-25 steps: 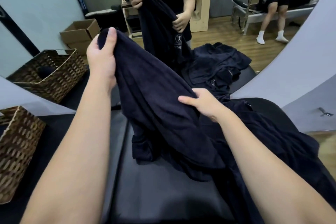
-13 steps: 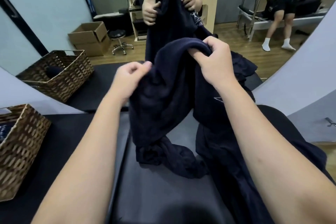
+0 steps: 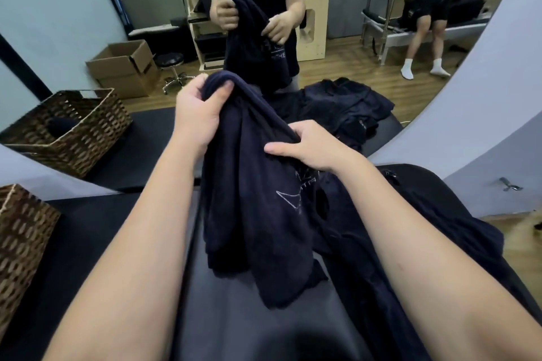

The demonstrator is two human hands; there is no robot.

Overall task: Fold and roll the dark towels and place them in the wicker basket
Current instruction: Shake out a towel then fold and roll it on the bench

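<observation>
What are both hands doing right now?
Left hand: closed, gripping the dark towel at its top.
Right hand: closed, gripping the same towel lower down.

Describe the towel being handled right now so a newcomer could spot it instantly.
Start at the black padded table. Above its middle, the left hand and right hand grip one dark towel. Unlike the towel pile lying to the right, it hangs lifted, showing a pale line logo.
</observation>
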